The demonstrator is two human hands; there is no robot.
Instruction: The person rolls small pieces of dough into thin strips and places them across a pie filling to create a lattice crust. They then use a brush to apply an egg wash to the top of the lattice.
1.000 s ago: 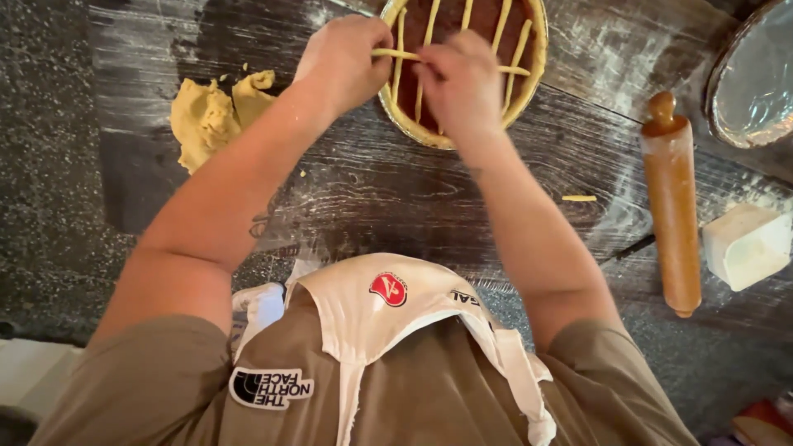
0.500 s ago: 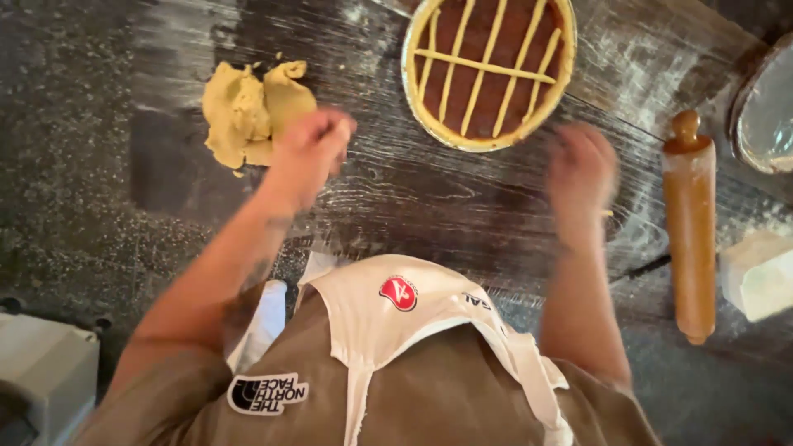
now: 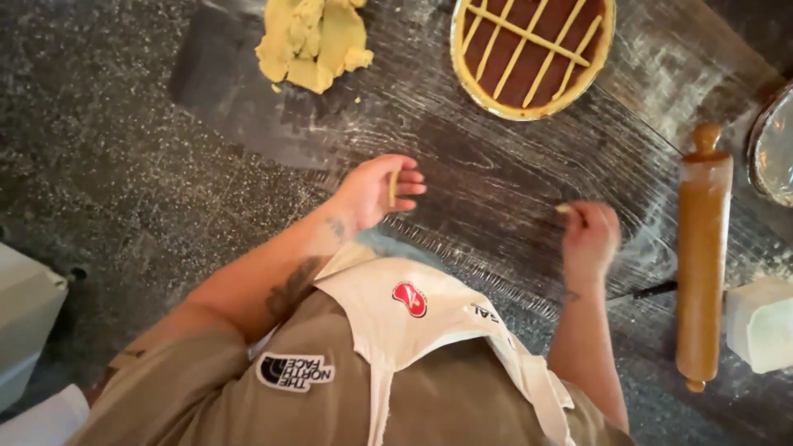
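Note:
A round tart (image 3: 533, 51) with dark filling and several pale dough strips across it sits at the top of the floured dark wooden board (image 3: 462, 206). My left hand (image 3: 382, 190) hovers low over the board near my body with a short piece of dough strip (image 3: 393, 188) in its fingers. A little to the right, my right hand (image 3: 588, 235) is curled, pinching a small bit of dough (image 3: 564, 209) at its fingertips. Both hands are well below the tart. A lump of yellow dough (image 3: 314, 41) lies at the top left.
A wooden rolling pin (image 3: 700, 256) lies upright on the right side of the board. A white block (image 3: 760, 322) sits at the far right, with a round metal pan (image 3: 772, 149) above it. A dark speckled counter (image 3: 99, 190) surrounds the board. I wear a white apron.
Both hands left the tart's lattice strips and drew back toward my body. The view shifted, so the tart and dough lump now sit higher in the frame.

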